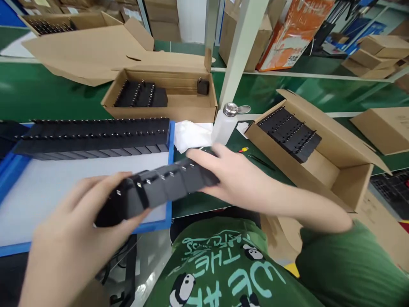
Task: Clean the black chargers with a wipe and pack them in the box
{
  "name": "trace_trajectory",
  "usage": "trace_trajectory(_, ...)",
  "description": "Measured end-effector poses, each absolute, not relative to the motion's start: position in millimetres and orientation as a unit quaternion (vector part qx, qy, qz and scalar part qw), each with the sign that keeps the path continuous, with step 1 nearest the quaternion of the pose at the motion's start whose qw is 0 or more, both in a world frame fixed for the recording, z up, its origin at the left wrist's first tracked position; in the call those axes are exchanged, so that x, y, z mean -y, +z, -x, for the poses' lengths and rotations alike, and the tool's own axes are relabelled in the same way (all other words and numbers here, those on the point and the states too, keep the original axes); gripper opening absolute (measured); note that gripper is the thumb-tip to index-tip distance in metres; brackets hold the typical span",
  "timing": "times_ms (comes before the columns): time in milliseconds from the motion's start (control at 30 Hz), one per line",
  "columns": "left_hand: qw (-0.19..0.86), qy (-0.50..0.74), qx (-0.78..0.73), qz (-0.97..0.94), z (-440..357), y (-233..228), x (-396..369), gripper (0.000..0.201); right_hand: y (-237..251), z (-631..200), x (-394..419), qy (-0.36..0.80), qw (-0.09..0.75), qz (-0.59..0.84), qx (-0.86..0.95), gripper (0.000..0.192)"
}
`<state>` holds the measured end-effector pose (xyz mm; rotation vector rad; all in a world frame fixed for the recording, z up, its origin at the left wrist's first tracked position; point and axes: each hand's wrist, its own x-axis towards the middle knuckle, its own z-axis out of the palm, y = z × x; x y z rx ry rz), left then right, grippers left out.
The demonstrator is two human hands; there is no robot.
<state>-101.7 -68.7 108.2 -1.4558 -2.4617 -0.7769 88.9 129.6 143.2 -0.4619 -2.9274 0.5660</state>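
A row of several black plug adapters (169,184), pressed side by side with small metal pins along the top, is held between my two hands. My left hand (79,221) grips the near left end, thumb and fingers on opposite sides. My right hand (226,170) is closed around the far right end. The row tilts up to the right, above the edge of a blue-rimmed tray (169,209). In that tray stand long rows of similar black adapters (99,134). Motion blurs the held row and left hand slightly.
Behind stands an open cardboard box (188,111) with adapters and one lone adapter (203,86). At right, another open box (335,170) holds adapter rows. A white pump bottle (223,125), white cloth (193,134) and tweezers (261,161) lie between. A metal post (241,51) rises behind.
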Motion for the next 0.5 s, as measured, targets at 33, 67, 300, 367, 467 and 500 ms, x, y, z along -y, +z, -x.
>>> trace_trajectory(33,0.075,-0.250,0.817,0.514,84.1,109.7,65.7,0.039,139.8,-115.7,-125.5,0.186,0.062,0.185,0.963,0.059)
trace_trajectory(67,0.058,-0.238,0.803,0.543,68.5,108.6,62.6,0.039,132.9,-140.7,-121.2,0.183,0.069,0.216,0.957,0.065)
trace_trajectory(300,-0.034,-0.143,0.754,0.641,13.9,73.9,44.7,0.041,63.3,-223.5,-108.6,0.284,0.005,0.323,0.903,0.072)
trace_trajectory(367,-0.043,-0.130,0.764,0.630,18.3,74.5,44.7,0.042,60.7,-213.6,-113.6,0.309,-0.004,0.312,0.898,0.069)
trace_trajectory(467,-0.045,-0.128,0.787,0.602,45.7,87.8,58.2,0.044,71.2,-172.3,-120.2,0.345,0.014,0.261,0.902,0.058)
trace_trajectory(500,-0.041,-0.130,0.799,0.585,60.3,93.3,67.7,0.044,75.7,-152.1,-119.9,0.354,0.023,0.238,0.904,0.054)
